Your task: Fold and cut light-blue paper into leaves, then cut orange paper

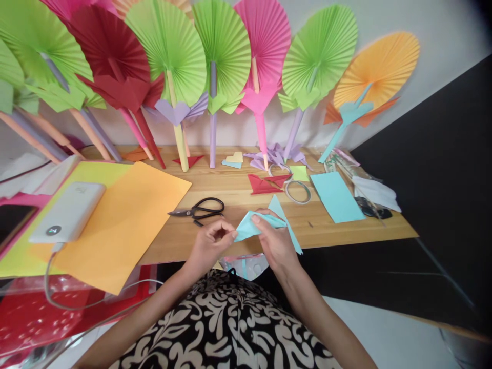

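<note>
A folded piece of light blue paper (pixel 246 225) is between my two hands, just above the table's front edge. My right hand (pixel 274 238) grips it with the thumb on top and the fingers behind. At its lower left corner, my left hand (pixel 215 240) pinches the paper between thumb and forefinger. Beside my right hand lies a light blue paper strip (pixel 289 225) with a pointed end, partly hidden by that hand. Black-handled scissors (pixel 200 209) rest on the wood to the left, blades pointing left.
Pleated paper fans (pixel 221 51) on paper handles lean along the wall. Rolls of tape (pixel 298 192), red folded paper (pixel 267 183) and a blue sheet (pixel 337 196) lie on the wooden table (pixel 230 184). At left, a white power bank (pixel 69 212) with a cable sits on orange paper (pixel 126 220).
</note>
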`<state>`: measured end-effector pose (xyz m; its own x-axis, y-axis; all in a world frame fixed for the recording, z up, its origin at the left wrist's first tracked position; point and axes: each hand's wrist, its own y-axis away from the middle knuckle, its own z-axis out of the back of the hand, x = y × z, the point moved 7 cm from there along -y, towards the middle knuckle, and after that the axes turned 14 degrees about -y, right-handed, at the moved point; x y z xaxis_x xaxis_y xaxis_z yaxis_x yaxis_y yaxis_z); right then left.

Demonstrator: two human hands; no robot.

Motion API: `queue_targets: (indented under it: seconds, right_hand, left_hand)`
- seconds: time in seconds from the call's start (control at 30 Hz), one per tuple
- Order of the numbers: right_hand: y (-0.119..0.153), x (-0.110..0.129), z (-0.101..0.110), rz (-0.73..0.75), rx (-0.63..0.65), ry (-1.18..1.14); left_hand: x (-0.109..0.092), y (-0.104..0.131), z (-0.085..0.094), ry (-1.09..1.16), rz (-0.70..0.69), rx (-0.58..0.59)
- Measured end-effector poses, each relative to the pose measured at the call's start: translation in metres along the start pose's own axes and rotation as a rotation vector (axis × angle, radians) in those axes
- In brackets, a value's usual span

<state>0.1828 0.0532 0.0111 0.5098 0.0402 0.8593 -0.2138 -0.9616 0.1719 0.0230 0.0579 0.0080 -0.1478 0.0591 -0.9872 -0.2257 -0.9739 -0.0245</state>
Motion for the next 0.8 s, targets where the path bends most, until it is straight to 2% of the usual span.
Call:
queue_targets:
  seconds: [0.1, 0.2, 0.27, 0.43, 0.57, 0.67, 0.8]
  right_hand:
    - [0.001, 0.008, 0.004, 0.047, 0.046, 0.156]
    - [0.005, 0.012, 0.003, 0.048, 0.182, 0.350]
    - [0.008, 0.017, 0.001, 0.063, 0.267, 0.495]
    - [0.014, 0.041, -0.015, 0.304, 0.364, 0.749]
    - [0.018, 0.036, -0.040, 0.337, 0.521, 0.864]
    - [0.016, 0.031, -0.042, 0.300, 0.496, 0.873]
    - [0.013, 0.026, -0.029, 0.194, 0.436, 0.801]
  left_hand:
    - [-0.004, -0.005, 0.016, -0.013, -0.045, -0.052]
    - [-0.006, -0.010, 0.031, -0.030, -0.045, -0.104]
    - [-0.007, -0.012, 0.035, -0.055, -0.026, -0.096]
    - [-0.017, -0.017, 0.026, -0.201, -0.054, 0.068]
    - [-0.028, -0.017, 0.015, -0.292, -0.134, 0.125]
    - [-0.028, -0.017, 0.016, -0.298, -0.137, 0.107]
    - [-0.025, -0.018, 0.026, -0.265, -0.107, 0.050]
